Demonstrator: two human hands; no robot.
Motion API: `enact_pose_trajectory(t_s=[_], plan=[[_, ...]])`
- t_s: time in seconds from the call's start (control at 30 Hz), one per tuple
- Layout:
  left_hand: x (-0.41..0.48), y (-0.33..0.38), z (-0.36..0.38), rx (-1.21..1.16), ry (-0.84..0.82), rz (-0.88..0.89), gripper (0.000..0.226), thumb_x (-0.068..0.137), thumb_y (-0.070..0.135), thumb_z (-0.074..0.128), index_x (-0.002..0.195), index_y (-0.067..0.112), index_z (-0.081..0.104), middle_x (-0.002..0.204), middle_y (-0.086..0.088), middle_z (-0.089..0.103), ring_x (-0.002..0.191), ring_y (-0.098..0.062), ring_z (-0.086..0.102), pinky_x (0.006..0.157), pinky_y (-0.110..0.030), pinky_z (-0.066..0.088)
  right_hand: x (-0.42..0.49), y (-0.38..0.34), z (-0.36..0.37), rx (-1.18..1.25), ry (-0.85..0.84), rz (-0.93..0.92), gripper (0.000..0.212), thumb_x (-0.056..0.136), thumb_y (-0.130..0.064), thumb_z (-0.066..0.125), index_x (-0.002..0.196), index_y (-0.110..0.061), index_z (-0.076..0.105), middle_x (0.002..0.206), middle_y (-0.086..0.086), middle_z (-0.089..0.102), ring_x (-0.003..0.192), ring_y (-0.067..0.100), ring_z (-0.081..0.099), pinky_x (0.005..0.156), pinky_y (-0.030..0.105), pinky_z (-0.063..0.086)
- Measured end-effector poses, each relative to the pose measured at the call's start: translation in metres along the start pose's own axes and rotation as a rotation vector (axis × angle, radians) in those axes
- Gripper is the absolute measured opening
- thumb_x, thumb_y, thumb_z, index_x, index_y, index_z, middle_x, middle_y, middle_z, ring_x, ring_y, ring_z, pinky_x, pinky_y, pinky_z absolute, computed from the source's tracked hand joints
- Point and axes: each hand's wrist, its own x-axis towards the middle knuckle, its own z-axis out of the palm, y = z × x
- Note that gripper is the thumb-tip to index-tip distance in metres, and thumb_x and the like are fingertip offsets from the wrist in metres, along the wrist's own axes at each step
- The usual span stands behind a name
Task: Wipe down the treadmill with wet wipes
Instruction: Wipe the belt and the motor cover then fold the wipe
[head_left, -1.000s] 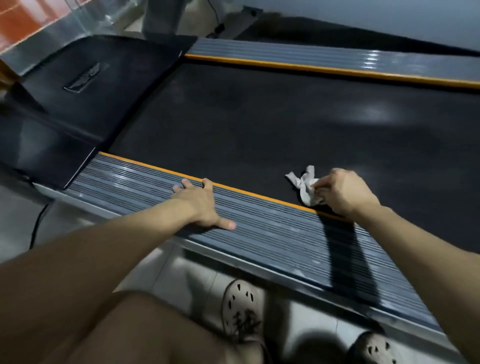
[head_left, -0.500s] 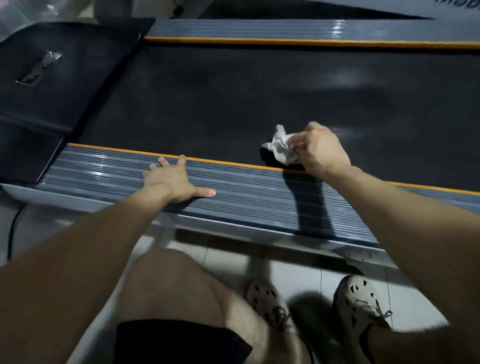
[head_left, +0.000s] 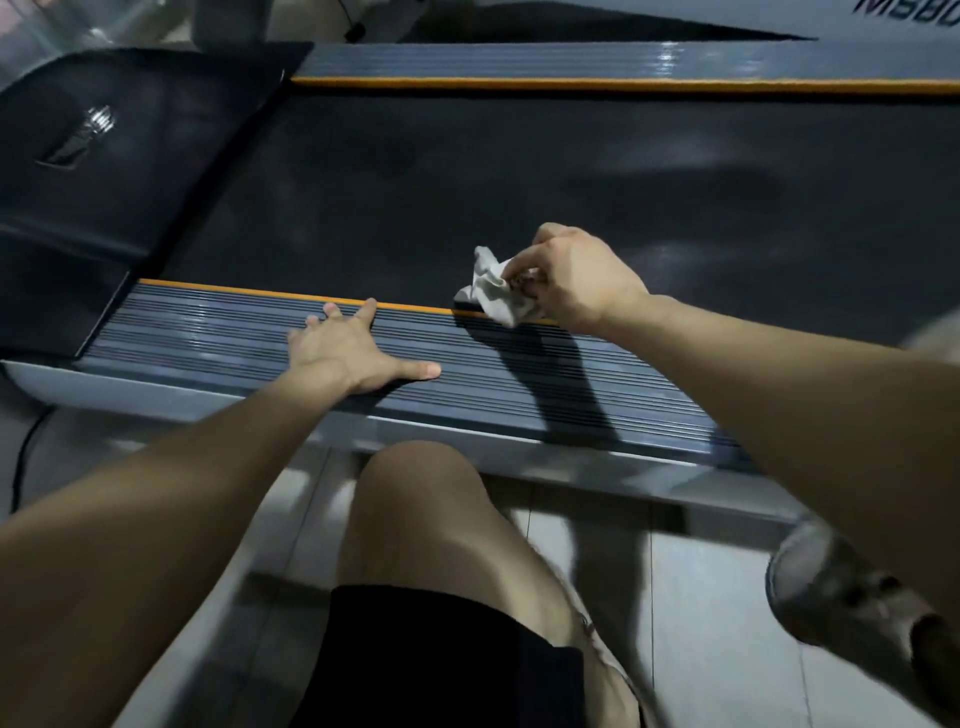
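The treadmill fills the upper view: a dark running belt (head_left: 519, 197) flanked by ribbed grey side rails with orange edging. My left hand (head_left: 353, 353) lies flat with spread fingers on the near side rail (head_left: 208, 332). My right hand (head_left: 576, 278) grips a crumpled white wet wipe (head_left: 496, 291) at the orange line where the near rail meets the belt. The wipe sticks out to the left of my fingers.
The black motor cover (head_left: 104, 171) with a silver badge sits at the left. The far side rail (head_left: 571, 62) runs along the top. A black cable (head_left: 23, 457) trails on the tiled floor at left. My knee (head_left: 431, 519) and a shoe (head_left: 852, 587) are below the rail.
The view has shifted as my body moved, with my knee rising into the frame. My right hand with the wipe has stayed at the rail's orange edge. My left hand stays flat on the rail.
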Motion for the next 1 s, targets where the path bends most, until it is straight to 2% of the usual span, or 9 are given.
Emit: enact_pose_trajectory(t_s=[0.3,0.43,0.5,0.57,0.6,0.7,0.83,0.93,1.0], plan=[[0.003,-0.004,0.004,0.017,-0.021,-0.006,0.165,0.025,0.121,0.025,0.168,0.041,0.000,0.177,-0.014,0.007,0.159,-0.042,0.018,0.120,-0.060,0.031,0.020,-0.011,-0.006,-0.062,-0.050,-0.050,0.028,0.101,-0.025,0.064,0.121,-0.039,0.078,0.110,-0.002,0.059,0.099,0.028,0.064,0.083,0.039,0.054],[0.003,0.000,0.001,0.006,-0.035,-0.004,0.162,0.029,0.120,0.032,0.168,0.042,0.004,0.176,-0.015,0.011,0.158,-0.041,0.023,0.117,-0.058,0.034,0.029,-0.020,0.001,-0.054,-0.073,-0.082,0.028,0.101,-0.025,0.064,0.122,-0.039,0.077,0.110,-0.002,0.060,0.097,0.029,0.066,0.082,0.038,0.054],[0.006,-0.006,-0.001,-0.047,0.072,0.005,0.145,0.043,0.117,0.036,0.164,0.040,0.029,0.166,-0.013,0.039,0.148,-0.037,0.044,0.107,-0.051,0.045,0.037,-0.022,0.010,-0.035,-0.081,-0.101,0.029,0.102,-0.024,0.064,0.123,-0.039,0.076,0.109,-0.003,0.059,0.096,0.028,0.065,0.081,0.037,0.052],[0.021,-0.021,0.005,-0.149,0.341,0.023,0.103,0.069,0.105,0.037,0.139,0.034,0.065,0.131,-0.006,0.069,0.125,-0.031,0.063,0.095,-0.043,0.053,0.050,-0.023,0.020,-0.036,-0.119,-0.122,0.030,0.103,-0.025,0.062,0.125,-0.040,0.075,0.110,-0.003,0.058,0.097,0.028,0.066,0.080,0.036,0.049],[0.032,-0.031,0.008,-0.180,0.466,0.042,0.085,0.080,0.094,0.037,0.125,0.031,0.073,0.116,-0.004,0.071,0.116,-0.030,0.064,0.093,-0.043,0.054,0.059,-0.024,0.025,-0.046,-0.135,-0.138,0.030,0.103,-0.025,0.061,0.126,-0.040,0.075,0.110,-0.003,0.058,0.097,0.028,0.066,0.080,0.035,0.048],[0.071,-0.054,0.022,-0.181,0.620,0.055,0.058,0.095,0.073,0.041,0.109,0.028,0.076,0.107,-0.002,0.064,0.111,-0.028,0.056,0.099,-0.047,0.047,0.103,-0.026,0.035,-0.031,-0.134,-0.175,0.031,0.104,-0.026,0.059,0.128,-0.039,0.074,0.111,-0.003,0.056,0.101,0.028,0.065,0.082,0.036,0.049],[0.117,-0.065,0.030,-0.269,0.595,0.007,0.044,0.097,0.061,0.047,0.111,0.026,0.070,0.112,0.000,0.059,0.115,-0.028,0.051,0.106,-0.047,0.042,0.167,-0.027,0.037,-0.014,-0.070,-0.280,0.032,0.101,-0.024,0.062,0.127,-0.036,0.076,0.108,-0.001,0.058,0.099,0.028,0.065,0.086,0.042,0.055],[0.122,-0.072,0.037,-0.323,0.664,0.000,0.032,0.092,0.049,0.058,0.108,0.022,0.068,0.106,0.000,0.057,0.108,-0.028,0.052,0.100,-0.047,0.045,0.204,-0.027,0.040,0.001,-0.022,-0.361,0.030,0.100,-0.025,0.064,0.124,-0.035,0.077,0.109,0.000,0.061,0.099,0.029,0.065,0.085,0.046,0.056],[0.116,-0.075,0.043,-0.329,0.730,0.007,0.029,0.092,0.041,0.064,0.108,0.018,0.069,0.103,-0.001,0.057,0.102,-0.027,0.053,0.093,-0.046,0.047,0.231,-0.031,0.044,0.006,-0.073,-0.447,0.028,0.102,-0.026,0.062,0.125,-0.033,0.077,0.111,0.001,0.062,0.101,0.029,0.065,0.085,0.046,0.056]])
